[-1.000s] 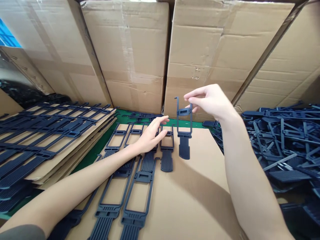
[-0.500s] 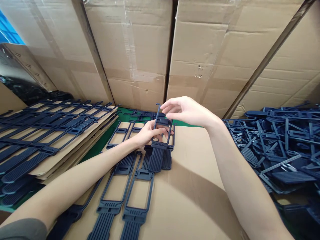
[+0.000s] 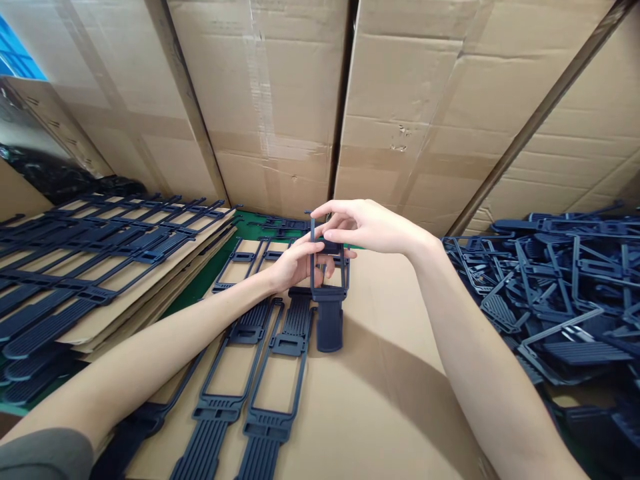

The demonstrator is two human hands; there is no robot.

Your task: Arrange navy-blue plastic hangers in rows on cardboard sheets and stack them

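Observation:
A dark blue plastic frame piece (image 3: 330, 327) with a flat paddle end stands raised between my hands, paddle downward. My left hand (image 3: 295, 265) grips it by the side, its thumb on the left bar and its other fingers partly behind. From above, my right hand (image 3: 363, 225) holds the upper part of the same piece with fingertips and thumb. Below and to the left, several like pieces (image 3: 270, 427) with ribbed ends lie in rows on a brown cardboard sheet (image 3: 380, 413).
At the left, a stack of cardboard sheets (image 3: 135, 300) carries rows of similar pieces. A tangled heap of dark pieces (image 3: 575, 287) lies at the right. Large cardboard boxes (image 3: 280, 100) stand behind, with more pieces (image 3: 285, 227) on the green surface before them.
The raised piece has turned, so its paddle shows a smooth face instead of the ribbed one, and has shifted slightly right. My right hand has moved a little left and down.

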